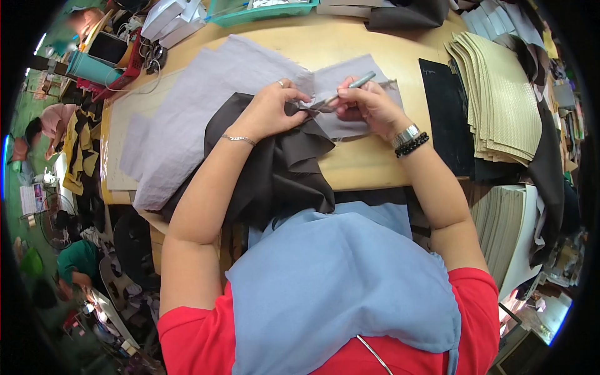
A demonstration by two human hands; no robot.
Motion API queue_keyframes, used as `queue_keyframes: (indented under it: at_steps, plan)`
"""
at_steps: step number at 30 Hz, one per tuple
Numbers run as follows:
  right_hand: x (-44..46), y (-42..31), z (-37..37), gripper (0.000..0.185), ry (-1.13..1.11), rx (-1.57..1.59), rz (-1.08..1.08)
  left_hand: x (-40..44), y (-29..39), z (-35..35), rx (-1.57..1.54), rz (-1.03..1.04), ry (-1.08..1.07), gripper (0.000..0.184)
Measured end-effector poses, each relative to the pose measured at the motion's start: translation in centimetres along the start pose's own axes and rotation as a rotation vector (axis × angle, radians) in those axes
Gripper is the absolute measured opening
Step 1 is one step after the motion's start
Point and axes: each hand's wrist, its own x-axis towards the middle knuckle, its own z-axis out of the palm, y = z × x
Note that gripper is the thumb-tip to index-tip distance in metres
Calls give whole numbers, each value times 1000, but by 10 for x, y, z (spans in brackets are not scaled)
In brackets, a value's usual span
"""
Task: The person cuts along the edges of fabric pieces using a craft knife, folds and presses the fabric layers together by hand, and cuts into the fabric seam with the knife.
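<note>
My left hand (273,111) is closed, thumb and fingers pinching the edge of the dark brown fabric (256,169) where it meets the pale grey fabric (206,94). My right hand (369,106) grips a slim grey-green pen (362,79), its rear end sticking up past the fingers. A narrow pointed part below those fingers reaches the cloth beside my left fingertips; its exact shape is too small to make out. Both fabrics lie bunched over the wooden table (365,165), and the brown one hangs over the front edge towards my blue apron (344,269).
On the right lie a black sheet (444,119) and a stack of cream textured sheets (500,94). A teal tray (259,11) and white boxes (172,19) stand at the back. A red basket (128,69) sits back left. Other people work at the far left.
</note>
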Motion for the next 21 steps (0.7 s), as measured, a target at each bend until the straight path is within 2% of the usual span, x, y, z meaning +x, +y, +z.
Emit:
queue_keyframes:
  at_steps: [4, 7, 10, 16, 21]
  plan:
    - [-6, 7, -11, 9, 19, 116, -87, -3, 3, -3, -25, 6, -18, 33]
    - [-9, 20, -8, 11, 162, 42, -247, -1, 17, -10, -94, -80, -19, 30]
    - [-10, 28, -10, 11, 180, -46, -328, 11, 30, -14, -18, -211, -63, 26]
    - [-15, 30, -22, 11, 203, -114, -410, 38, 28, 2, 177, -69, -69, 28]
    - [-18, 31, -21, 10, 225, -150, -446, 50, 38, 2, 167, -88, -164, 28]
